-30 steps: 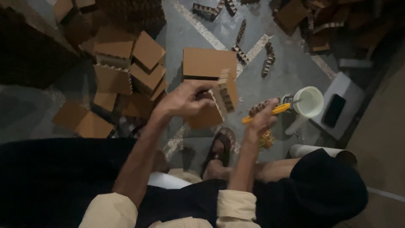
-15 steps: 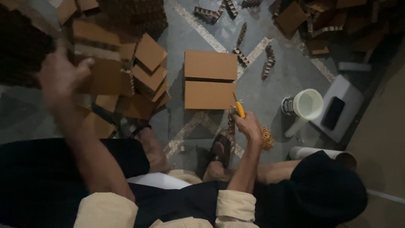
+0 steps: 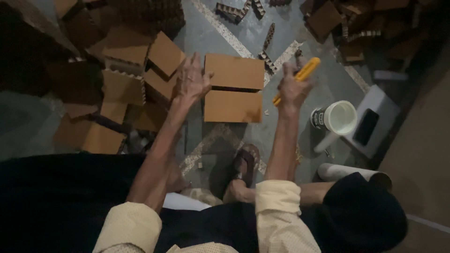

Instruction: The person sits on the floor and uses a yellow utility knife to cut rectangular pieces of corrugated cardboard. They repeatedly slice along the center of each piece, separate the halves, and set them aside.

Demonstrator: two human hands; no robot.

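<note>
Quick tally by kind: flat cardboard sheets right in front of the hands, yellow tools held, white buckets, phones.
Flat cardboard sheets: 2
Yellow cutter, in the right hand: 1
White bucket: 1
Phone: 1
Total: 5

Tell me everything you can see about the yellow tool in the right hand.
The yellow tool is a slim, elongated, plastic-looking handle, possibly a utility knife; blur hides any blade. The right hand grips its lower part, so the upper end juts up and to the right, tilted, above the grey floor. Nothing else touches it.
</note>
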